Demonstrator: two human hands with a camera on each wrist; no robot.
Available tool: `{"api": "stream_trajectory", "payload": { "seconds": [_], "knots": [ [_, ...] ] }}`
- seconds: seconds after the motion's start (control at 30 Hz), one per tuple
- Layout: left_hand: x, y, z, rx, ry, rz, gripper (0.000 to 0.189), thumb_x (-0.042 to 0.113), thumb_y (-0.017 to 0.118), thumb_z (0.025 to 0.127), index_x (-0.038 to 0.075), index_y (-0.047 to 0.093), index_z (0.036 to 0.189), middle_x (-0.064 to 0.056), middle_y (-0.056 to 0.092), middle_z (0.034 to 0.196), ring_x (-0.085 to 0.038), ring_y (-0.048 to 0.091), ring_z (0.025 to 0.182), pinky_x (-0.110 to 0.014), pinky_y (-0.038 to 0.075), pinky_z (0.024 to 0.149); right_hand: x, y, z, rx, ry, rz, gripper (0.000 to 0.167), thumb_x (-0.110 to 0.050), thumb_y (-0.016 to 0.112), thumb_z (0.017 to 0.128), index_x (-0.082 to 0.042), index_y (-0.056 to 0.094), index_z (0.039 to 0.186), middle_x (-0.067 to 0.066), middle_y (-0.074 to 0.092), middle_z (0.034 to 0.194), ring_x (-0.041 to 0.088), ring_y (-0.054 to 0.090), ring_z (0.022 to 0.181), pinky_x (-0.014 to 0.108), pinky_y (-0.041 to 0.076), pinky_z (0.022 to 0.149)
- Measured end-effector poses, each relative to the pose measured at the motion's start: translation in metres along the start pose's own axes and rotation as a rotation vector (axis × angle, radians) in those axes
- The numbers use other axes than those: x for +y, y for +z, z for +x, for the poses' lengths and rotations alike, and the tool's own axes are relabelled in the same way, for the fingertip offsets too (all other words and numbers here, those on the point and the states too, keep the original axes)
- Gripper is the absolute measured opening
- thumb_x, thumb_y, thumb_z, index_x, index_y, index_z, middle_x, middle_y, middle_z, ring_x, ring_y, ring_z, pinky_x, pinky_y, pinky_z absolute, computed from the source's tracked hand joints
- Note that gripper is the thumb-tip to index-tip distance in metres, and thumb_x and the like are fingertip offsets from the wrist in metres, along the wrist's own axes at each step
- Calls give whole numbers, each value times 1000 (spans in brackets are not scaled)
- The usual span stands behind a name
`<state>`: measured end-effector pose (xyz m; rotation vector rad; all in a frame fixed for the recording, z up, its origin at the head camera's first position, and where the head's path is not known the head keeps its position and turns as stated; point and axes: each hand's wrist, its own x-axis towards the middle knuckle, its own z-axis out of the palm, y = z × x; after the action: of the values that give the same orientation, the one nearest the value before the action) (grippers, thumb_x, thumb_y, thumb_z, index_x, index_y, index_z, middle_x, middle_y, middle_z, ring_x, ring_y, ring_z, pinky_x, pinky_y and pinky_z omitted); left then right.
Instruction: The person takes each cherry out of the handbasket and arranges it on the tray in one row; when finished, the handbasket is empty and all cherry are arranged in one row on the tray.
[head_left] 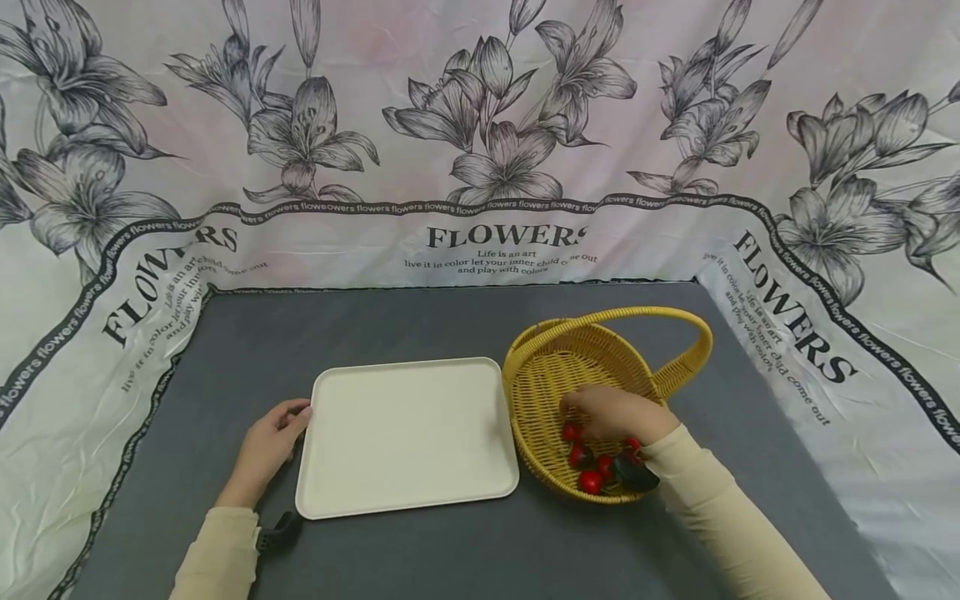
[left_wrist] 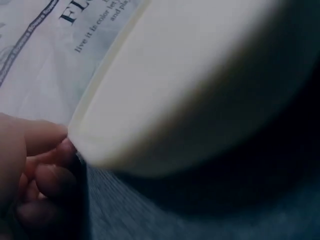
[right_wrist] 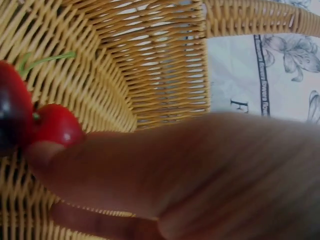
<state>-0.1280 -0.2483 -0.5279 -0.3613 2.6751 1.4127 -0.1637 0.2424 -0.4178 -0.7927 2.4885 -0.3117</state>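
On the left, my left hand [head_left: 268, 442] pinches the left edge of a cream rectangular tray [head_left: 405, 437]. In the left wrist view the thumb and fingertips meet at a corner of the tray [left_wrist: 125, 90]. My right hand [head_left: 615, 412] reaches down into a yellow wicker basket [head_left: 555, 454]. Several red cherries [head_left: 590, 482] lie low in the basket, beside and under this hand. From the right wrist, the thumb overlaps a small red cherry [right_wrist: 59, 124]; a finger sits apart from the thumb, with wicker showing between. A darker cherry [right_wrist: 11, 107] adjoins it.
The basket's tall arched handle [head_left: 682, 333] rises at the back right. A dark green leaf [head_left: 636, 473] lies among the cherries. The grey tabletop [head_left: 420, 550] is bordered by a white flower-print cloth [head_left: 502, 242] at the back and both sides.
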Motion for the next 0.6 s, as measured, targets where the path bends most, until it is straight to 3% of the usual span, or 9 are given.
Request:
{"api": "stream_trajectory", "payload": {
  "seconds": [0.17,0.3,0.5,0.6],
  "knots": [
    [-6,1,0,22,13,-19,48,51,49,96,13,57,125,-6,55,77,-14,50,52,-29,45,51,3,10,1,65,-68,-47,20,-4,72,81,-15,67,97,-1,56,91,10,50,77,29,47,69],
    [-6,0,0,28,13,-24,46,49,49,97,13,58,125,-6,56,78,-14,50,51,-29,44,49,3,13,5,93,-59,-66,20,-11,77,79,-15,65,94,-3,54,89,9,49,75,29,46,68],
    [-4,0,-3,22,23,1,47,50,49,96,13,58,124,-7,57,77,-15,52,51,-29,44,50,4,12,7,109,-36,47,28,-7,80,74,-9,54,85,1,53,80,10,42,69,25,39,61],
    [-2,0,-4,24,12,11,49,52,50,95,14,57,125,-7,58,78,-15,52,52,-29,43,49,5,10,5,114,-33,102,29,-6,79,74,-8,54,89,1,54,79,11,44,69,25,40,60]
  ]
}}
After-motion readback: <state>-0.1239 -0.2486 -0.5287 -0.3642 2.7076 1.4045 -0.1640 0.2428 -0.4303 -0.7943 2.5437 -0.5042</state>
